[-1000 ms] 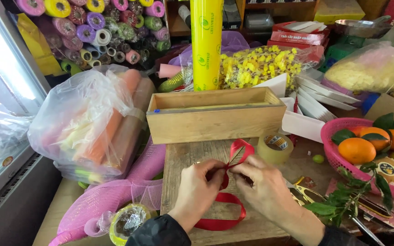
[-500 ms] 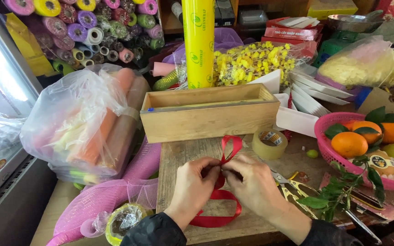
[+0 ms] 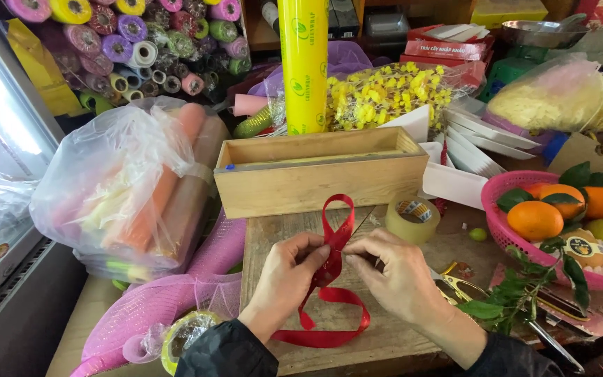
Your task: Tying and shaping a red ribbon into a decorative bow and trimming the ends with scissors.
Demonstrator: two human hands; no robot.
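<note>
Over the wooden board [image 3: 294, 230], left hand [image 3: 289, 276] and right hand [image 3: 393, 272] pinch the red ribbon [image 3: 333, 262] at its crossing, fingers closed, apparently so the upright loop keeps its shape.

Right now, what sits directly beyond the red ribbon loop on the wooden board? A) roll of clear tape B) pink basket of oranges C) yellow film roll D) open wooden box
D: the open wooden box lies just past the red ribbon, which the left hand and right hand both pinch over the wooden board.
</note>
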